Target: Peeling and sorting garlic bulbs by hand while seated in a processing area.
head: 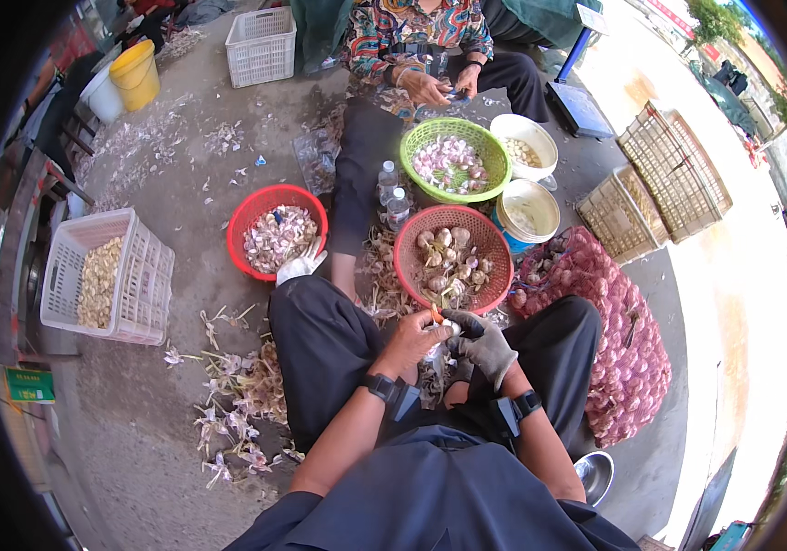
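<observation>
My left hand [410, 344], bare, and my right hand [486, 348], in a grey work glove, meet between my knees. Pinched between them is a whitish piece of garlic [452, 327], largely covered by fingers. By my left fingertips shows a small orange item [437, 315]; I cannot tell what it is. Just beyond both hands stands a red plastic basket [407, 265] with several whole garlic bulbs [459, 237] inside. To its left, a second red basket [238, 241] holds separated cloves [279, 241], and a white glove [301, 265] lies over its near rim.
A green basket [421, 189] of cloves and two buckets [545, 148] [548, 213] stand ahead. A mesh sack of garlic [621, 351] lies against my right leg. Left stands a white crate [148, 275]; husks [248, 399] litter the floor. A co-worker [421, 41] sits opposite, near two bottles [398, 210].
</observation>
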Motion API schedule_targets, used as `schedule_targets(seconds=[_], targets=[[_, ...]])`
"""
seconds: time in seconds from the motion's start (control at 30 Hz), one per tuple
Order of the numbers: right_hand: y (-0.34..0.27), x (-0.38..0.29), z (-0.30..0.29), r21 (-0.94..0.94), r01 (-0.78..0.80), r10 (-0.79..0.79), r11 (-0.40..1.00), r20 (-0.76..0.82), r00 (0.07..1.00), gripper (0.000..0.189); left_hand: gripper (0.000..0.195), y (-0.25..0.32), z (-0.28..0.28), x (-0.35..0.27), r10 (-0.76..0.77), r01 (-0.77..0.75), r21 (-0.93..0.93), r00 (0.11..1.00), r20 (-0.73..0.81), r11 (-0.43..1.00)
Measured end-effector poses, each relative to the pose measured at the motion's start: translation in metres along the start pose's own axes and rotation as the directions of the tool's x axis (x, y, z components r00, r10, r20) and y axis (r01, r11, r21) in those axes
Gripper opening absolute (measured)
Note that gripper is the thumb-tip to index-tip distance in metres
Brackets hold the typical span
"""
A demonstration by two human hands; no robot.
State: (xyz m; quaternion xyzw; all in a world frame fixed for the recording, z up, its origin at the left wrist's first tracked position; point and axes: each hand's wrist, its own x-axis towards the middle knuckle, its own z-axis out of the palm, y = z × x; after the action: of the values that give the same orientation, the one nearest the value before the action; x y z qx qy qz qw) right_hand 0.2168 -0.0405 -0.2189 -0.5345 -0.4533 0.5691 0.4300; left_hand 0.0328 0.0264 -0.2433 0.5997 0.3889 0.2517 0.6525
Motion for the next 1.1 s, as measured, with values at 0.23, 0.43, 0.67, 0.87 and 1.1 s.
schedule_targets(seconds=[0.23, 0.43, 0.67, 0.87, 1.1], targets=[[-0.027, -0.003, 0.002, 0.122, -0.128, 0.136, 0.984, -0.059, 0.989, 0.043, 0.027, 0.008, 0.003, -0.004, -0.133, 0.176, -0.472, 0.983, 0.124, 0.864], [-0.019, -0.002, -0.006, 0.211, -0.152, 0.157, 0.966, -0.010, 0.988, 0.051, 0.026, 0.010, 0.005, -0.001, -0.126, 0.178, -0.499, 0.983, 0.135, 0.848], [-0.008, 0.004, -0.002, 0.164, -0.109, 0.122, 0.980, -0.070, 0.990, 0.046, 0.021, 0.005, 0.004, 0.001, -0.129, 0.168, -0.492, 0.985, 0.112, 0.854], [0.011, 0.007, 0.006, 0.001, -0.073, 0.072, 0.997, -0.120, 0.990, 0.045, 0.019, 0.012, 0.005, -0.001, -0.105, 0.098, -0.320, 0.994, -0.003, 0.942], [0.030, 0.009, 0.015, -0.486, 0.001, -0.142, 0.874, -0.252, 0.957, 0.028, 0.025, -0.006, 0.009, 0.002, -0.062, 0.064, 0.010, 0.992, -0.109, 0.998]])
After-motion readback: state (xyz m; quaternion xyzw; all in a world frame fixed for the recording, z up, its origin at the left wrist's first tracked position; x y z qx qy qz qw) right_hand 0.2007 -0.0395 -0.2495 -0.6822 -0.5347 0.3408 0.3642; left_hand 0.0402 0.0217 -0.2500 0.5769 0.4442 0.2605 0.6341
